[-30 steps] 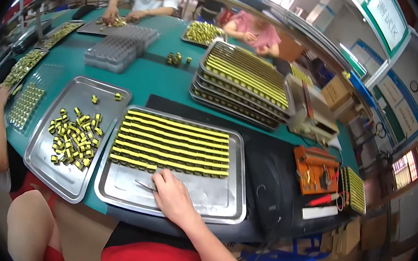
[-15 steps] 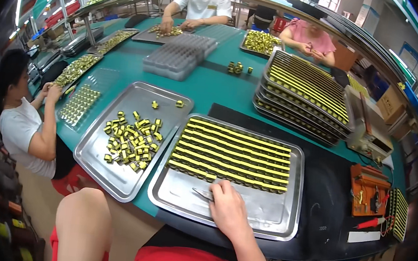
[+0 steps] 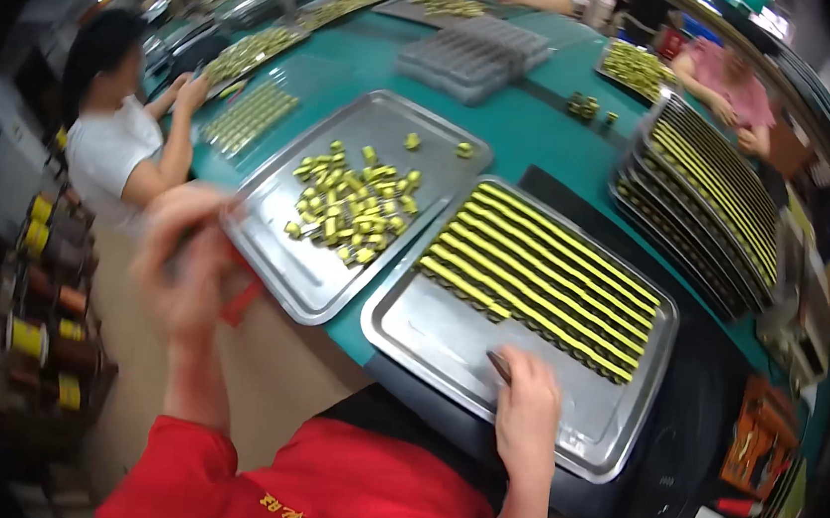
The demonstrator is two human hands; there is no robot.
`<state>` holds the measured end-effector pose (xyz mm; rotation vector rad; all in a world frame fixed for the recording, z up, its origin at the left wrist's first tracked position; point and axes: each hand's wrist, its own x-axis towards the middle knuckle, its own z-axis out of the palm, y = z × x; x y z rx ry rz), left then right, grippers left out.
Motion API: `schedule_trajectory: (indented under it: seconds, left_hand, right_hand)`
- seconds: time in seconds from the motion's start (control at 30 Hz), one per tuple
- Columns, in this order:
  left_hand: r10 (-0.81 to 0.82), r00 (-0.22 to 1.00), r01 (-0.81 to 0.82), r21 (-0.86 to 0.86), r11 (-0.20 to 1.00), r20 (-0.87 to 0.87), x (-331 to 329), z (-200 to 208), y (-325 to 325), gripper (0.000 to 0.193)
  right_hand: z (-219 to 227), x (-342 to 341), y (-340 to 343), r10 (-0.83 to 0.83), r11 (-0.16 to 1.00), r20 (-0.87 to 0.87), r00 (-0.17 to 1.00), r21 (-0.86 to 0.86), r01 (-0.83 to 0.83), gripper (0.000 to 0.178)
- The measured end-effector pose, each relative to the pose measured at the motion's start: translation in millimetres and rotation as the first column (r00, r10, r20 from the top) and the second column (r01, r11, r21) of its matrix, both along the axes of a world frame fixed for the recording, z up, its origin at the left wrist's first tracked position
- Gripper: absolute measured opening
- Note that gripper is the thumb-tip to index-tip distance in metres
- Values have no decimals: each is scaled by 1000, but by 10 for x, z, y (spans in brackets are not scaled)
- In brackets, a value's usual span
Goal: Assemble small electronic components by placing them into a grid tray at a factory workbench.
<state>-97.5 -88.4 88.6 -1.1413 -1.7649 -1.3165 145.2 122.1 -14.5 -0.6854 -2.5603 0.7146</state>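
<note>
My right hand [image 3: 529, 405] is closed around a slim dark tool, which looks like tweezers [image 3: 498, 367]. It is over the bare near part of a metal tray [image 3: 408, 333]. In that tray, small black-and-yellow wound coils [image 3: 543, 276] stand packed in straight rows, with a partial row at the near side. My left hand [image 3: 185, 257] is raised off the table, left of a second metal tray [image 3: 303, 303]. Motion smears its fingers, so I cannot tell whether it holds anything. A loose heap of the same coils [image 3: 356, 198] lies in that second tray, two of them apart at its far end.
Stacked trays of coils [image 3: 705, 202] stand at the far right, an orange tool box [image 3: 762, 437] nearer. Clear plastic trays [image 3: 469, 59] lie at the back. A person [image 3: 123, 131] works at the left, others across the table. Spools [image 3: 28, 337] stand on the lower left.
The view has turned, so the table appears further right and tilted. My left hand has come into sight, raised and moving. My right hand has drawn back from the coil rows, still gripping the tool.
</note>
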Motion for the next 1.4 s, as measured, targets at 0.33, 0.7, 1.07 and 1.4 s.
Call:
schedule_trajectory:
  seconds: [0.33,0.7,1.07,1.4]
  left_hand:
    - [430,813,-108,-625,773,391,-900,-1152,-228,42]
    - [392,803,-125,-516,847,449,-735,-1252,-94,27]
    - [-550,-515,339,745,574,658,772,-1058,265,33]
    - [-459,133,756,209,620,878,1091,-964,474,27]
  right_hand:
    - [-28,-52,-25,-3,1000,86,996,-7,4,36]
    - [-54,-17,-34,-23,1000,61,998,-7,24,36]
    - [129,118,-213,-19,999,-248,969,-32,11,31]
    - [81,98,-380,45,997,-101,994,59,-39,41]
